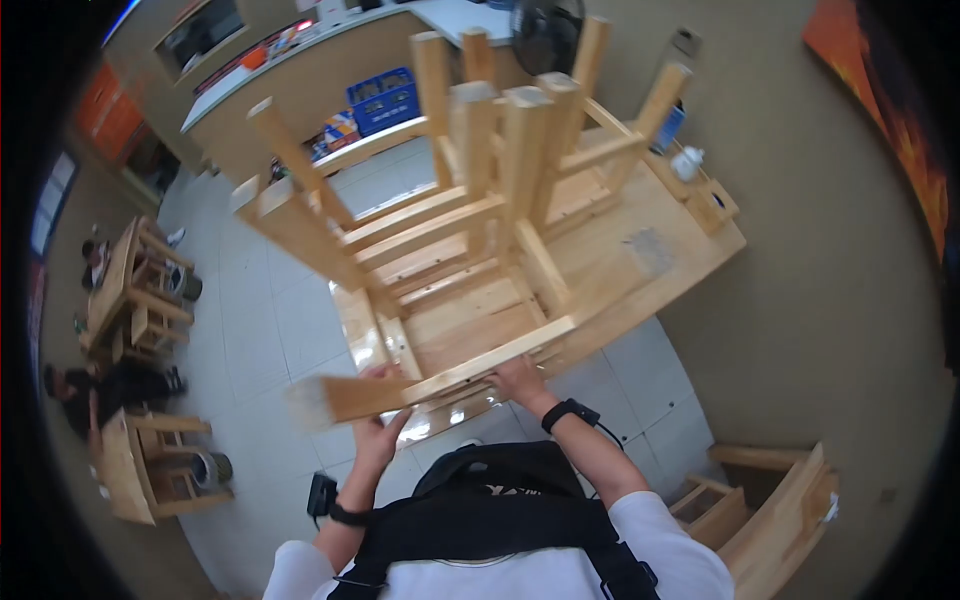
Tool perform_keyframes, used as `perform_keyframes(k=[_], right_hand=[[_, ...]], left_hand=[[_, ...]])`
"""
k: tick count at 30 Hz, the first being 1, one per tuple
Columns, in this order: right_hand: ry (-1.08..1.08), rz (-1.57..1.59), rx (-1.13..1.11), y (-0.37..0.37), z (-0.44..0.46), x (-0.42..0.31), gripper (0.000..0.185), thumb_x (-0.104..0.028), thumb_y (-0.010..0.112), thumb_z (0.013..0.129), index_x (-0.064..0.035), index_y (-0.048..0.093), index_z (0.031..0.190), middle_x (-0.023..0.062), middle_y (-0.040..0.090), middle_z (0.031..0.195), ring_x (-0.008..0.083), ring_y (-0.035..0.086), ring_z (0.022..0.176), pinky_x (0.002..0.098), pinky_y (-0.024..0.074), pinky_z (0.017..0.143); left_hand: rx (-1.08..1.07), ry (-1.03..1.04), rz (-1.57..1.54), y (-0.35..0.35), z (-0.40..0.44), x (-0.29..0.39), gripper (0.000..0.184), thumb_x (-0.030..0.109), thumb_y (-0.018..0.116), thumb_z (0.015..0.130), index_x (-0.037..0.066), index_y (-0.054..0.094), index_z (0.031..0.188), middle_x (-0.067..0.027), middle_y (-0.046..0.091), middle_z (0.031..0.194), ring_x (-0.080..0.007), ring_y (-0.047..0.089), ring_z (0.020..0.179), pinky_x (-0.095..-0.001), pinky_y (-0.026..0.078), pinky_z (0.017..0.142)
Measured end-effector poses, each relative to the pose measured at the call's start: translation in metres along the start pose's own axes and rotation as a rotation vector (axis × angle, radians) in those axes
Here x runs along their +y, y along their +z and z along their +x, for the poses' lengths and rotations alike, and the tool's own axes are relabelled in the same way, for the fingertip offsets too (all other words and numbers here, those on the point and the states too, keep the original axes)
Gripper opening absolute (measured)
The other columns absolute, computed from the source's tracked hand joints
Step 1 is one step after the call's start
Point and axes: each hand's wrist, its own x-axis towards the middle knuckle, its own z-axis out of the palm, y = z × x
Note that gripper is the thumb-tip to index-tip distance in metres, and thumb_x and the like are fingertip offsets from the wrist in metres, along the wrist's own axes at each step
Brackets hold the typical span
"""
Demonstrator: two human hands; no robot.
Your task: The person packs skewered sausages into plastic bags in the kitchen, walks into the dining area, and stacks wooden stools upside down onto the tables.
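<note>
An upturned wooden stool (pixel 490 358) lies at the near edge of the wooden table (pixel 695 245), its legs sticking up and towards me. My left hand (pixel 378 425) is closed around its near left part, close to a leg whose end is blurred. My right hand (pixel 520 380) grips the near edge further right, with the fingers partly hidden by the wood. Behind it, more upturned stools (pixel 425 245) stand close together on the table, legs in the air.
At the table's far right are a white bottle (pixel 687 163), a blue bottle (pixel 670 127) and a wooden holder (pixel 712 205). A blue crate (pixel 384 100) sits by the counter (pixel 330 45). More furniture stands lower right (pixel 770 520). A person (pixel 85 395) sits at left.
</note>
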Motion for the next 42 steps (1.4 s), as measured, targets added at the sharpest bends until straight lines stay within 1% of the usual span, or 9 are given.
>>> perform_keyframes(k=[4, 6, 10, 12, 15, 21, 28, 36, 42], right_hand=[[-0.049, 0.317, 0.149, -0.056, -0.041, 0.030, 0.020, -0.016, 0.059, 0.072, -0.0086, 0.057, 0.090, 0.0104, 0.056, 0.092, 0.0283, 0.052, 0.088, 0.0373, 0.0410, 0.080], [0.124, 0.288, 0.225, -0.074, -0.092, 0.083, 0.020, -0.005, 0.057, 0.073, -0.0068, 0.056, 0.093, 0.0117, 0.051, 0.091, 0.0294, 0.051, 0.087, 0.0355, 0.0434, 0.076], [0.829, 0.403, 0.344, -0.029, -0.221, 0.258, 0.012, -0.002, 0.051, 0.078, -0.0043, 0.054, 0.089, 0.0087, 0.053, 0.086, 0.0236, 0.055, 0.078, 0.0315, 0.0461, 0.069], [1.383, 0.881, 0.361, -0.015, -0.266, 0.328, 0.010, -0.006, 0.051, 0.079, -0.0046, 0.053, 0.089, 0.0074, 0.054, 0.080, 0.0183, 0.055, 0.070, 0.0288, 0.0461, 0.061], [1.597, 1.166, 0.304, -0.026, -0.267, 0.408, 0.013, -0.011, 0.051, 0.079, -0.0057, 0.052, 0.091, 0.0064, 0.055, 0.076, 0.0164, 0.055, 0.064, 0.0264, 0.0449, 0.054], [1.334, 1.296, 0.171, 0.067, -0.223, 0.574, 0.028, -0.020, 0.056, 0.078, -0.0081, 0.049, 0.103, 0.0030, 0.057, 0.086, 0.0153, 0.056, 0.071, 0.0257, 0.0468, 0.060], [1.448, 1.773, 0.607, 0.094, -0.209, 0.596, 0.034, -0.020, 0.057, 0.078, -0.0084, 0.046, 0.107, 0.0034, 0.056, 0.091, 0.0158, 0.056, 0.077, 0.0270, 0.0471, 0.064], [1.461, 1.603, 0.814, -0.003, -0.222, 0.549, 0.040, -0.021, 0.059, 0.077, -0.0088, 0.043, 0.112, 0.0038, 0.055, 0.097, 0.0163, 0.055, 0.084, 0.0285, 0.0474, 0.068], [1.347, 1.305, 0.381, -0.154, -0.269, 0.454, 0.060, -0.009, 0.056, 0.077, -0.0043, 0.025, 0.128, 0.0118, 0.041, 0.118, 0.0239, 0.047, 0.103, 0.0346, 0.0429, 0.083]], left_hand=[[0.282, -0.391, 0.182, 0.019, -0.094, -0.089, 0.023, 0.007, 0.059, 0.079, 0.002, 0.049, 0.099, -0.0071, 0.051, 0.098, -0.0188, 0.050, 0.094, -0.0303, 0.041, 0.082], [0.032, -0.588, 0.219, 0.048, -0.117, -0.094, 0.012, 0.005, 0.056, 0.081, 0.004, 0.052, 0.092, -0.0056, 0.055, 0.091, -0.0153, 0.054, 0.086, -0.0291, 0.043, 0.076], [-0.356, -0.528, 0.218, 0.188, -0.075, -0.052, 0.010, -0.001, 0.054, 0.079, 0.004, 0.055, 0.088, -0.0083, 0.057, 0.090, -0.0191, 0.056, 0.086, -0.0308, 0.044, 0.074], [-0.448, -0.287, 0.390, 0.270, -0.036, -0.030, 0.019, -0.004, 0.053, 0.075, 0.005, 0.056, 0.091, -0.0110, 0.056, 0.093, -0.0253, 0.054, 0.093, -0.0329, 0.043, 0.082], [-0.393, -0.026, 0.536, 0.377, 0.016, -0.038, 0.032, -0.003, 0.052, 0.075, 0.004, 0.052, 0.106, -0.0151, 0.049, 0.115, -0.0319, 0.042, 0.111, -0.0375, 0.034, 0.094], [-0.365, -0.021, 1.092, 0.488, 0.073, -0.062, 0.044, 0.015, 0.043, 0.081, 0.007, 0.042, 0.124, -0.0168, 0.033, 0.133, -0.0343, 0.028, 0.124, -0.0428, 0.020, 0.100], [-0.373, -0.026, 1.052, 0.481, 0.076, -0.073, 0.047, 0.014, 0.043, 0.076, 0.009, 0.046, 0.122, -0.0151, 0.036, 0.132, -0.0327, 0.029, 0.124, -0.0416, 0.020, 0.099], [-0.363, -0.021, 1.035, 0.473, 0.076, -0.065, 0.048, 0.016, 0.045, 0.076, 0.015, 0.043, 0.125, -0.0087, 0.035, 0.134, -0.0271, 0.031, 0.124, -0.0402, 0.022, 0.098], [-0.330, -0.005, 0.993, 0.466, 0.069, -0.065, 0.050, 0.017, 0.047, 0.078, 0.017, 0.038, 0.127, -0.0051, 0.029, 0.138, -0.0236, 0.028, 0.126, -0.0408, 0.026, 0.097]])
